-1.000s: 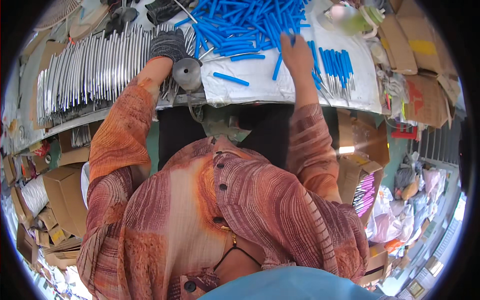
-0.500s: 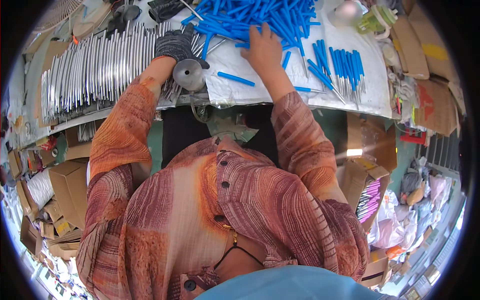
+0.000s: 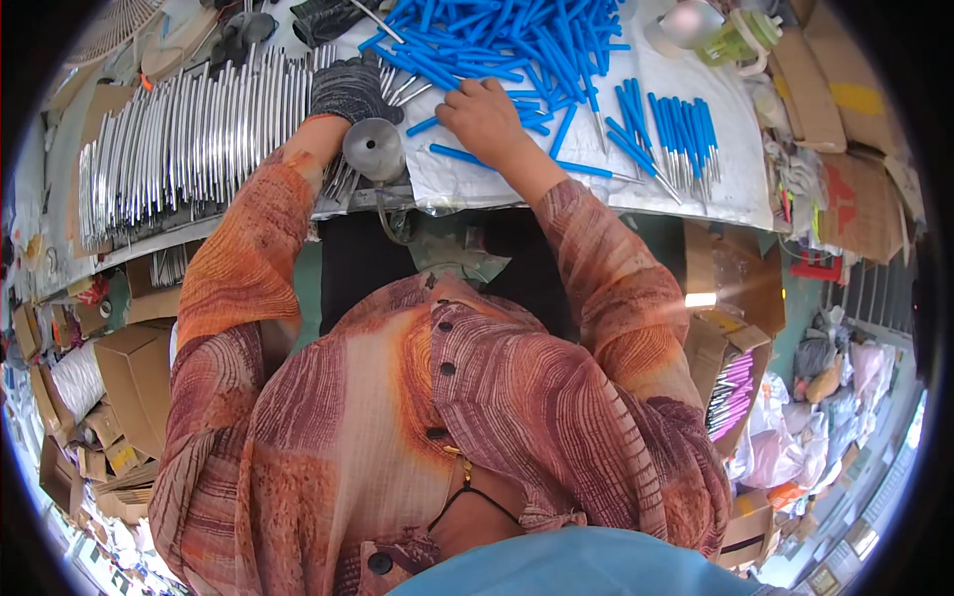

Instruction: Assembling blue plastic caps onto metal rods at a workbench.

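My left hand (image 3: 350, 91), in a dark grey knit glove, is closed at the right end of a long row of thin silver metal rods (image 3: 199, 134). Rod ends poke out beside the glove; its grip is hidden. My bare right hand (image 3: 484, 121) has curled fingers around a blue tube (image 3: 422, 126), whose end sticks out to the left. Just below that hand lies another blue tube (image 3: 457, 154). A metal funnel-shaped cup (image 3: 375, 149) stands at the table edge below my left hand. Beyond my right hand spreads a large heap of blue tubes (image 3: 537, 35).
Blue-handled rods (image 3: 686, 134) lie grouped on the white sheet (image 3: 740, 179) at right. A green bottle (image 3: 740, 40) stands at the far right. Another dark glove (image 3: 326, 18) lies at the back. Cardboard boxes (image 3: 136, 382) flank me below the table.
My right hand has drawn back from the heap, down and left toward my left hand, with a blue tube now at its fingers. My gloved left fingers have curled in.
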The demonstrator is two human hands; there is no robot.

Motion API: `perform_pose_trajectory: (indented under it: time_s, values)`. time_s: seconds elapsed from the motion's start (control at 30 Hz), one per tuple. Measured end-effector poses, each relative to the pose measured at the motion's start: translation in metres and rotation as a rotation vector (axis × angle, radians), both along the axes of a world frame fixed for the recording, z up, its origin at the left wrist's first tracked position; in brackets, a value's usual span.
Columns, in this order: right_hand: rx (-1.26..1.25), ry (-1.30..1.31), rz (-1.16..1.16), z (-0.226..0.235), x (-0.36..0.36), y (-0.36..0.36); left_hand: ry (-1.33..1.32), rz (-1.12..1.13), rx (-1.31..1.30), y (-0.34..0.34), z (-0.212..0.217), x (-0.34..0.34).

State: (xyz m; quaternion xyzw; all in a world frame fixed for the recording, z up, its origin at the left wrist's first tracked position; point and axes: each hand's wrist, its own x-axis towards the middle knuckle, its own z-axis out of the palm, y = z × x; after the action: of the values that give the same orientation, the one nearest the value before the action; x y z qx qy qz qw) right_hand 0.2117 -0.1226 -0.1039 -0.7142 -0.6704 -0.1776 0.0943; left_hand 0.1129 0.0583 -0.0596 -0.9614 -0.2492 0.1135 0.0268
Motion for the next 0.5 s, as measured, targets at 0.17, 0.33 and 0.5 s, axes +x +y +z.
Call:
perform_pose_trajectory:
  time_s: [0.17,0.33,0.5]
  values:
    - [0.093,0.023,-0.118,0.01,-0.007,-0.02,-0.152,0.005,-0.015,0.002,-0.014,0.01]
    - [0.039,0.448,-0.461,0.034,-0.017,-0.055,-0.137,0.054,-0.15,0.01,-0.014,0.017]
    - [0.198,0.886,-0.51,0.021,-0.023,-0.09,-0.19,0.142,-0.253,0.015,-0.011,0.016]
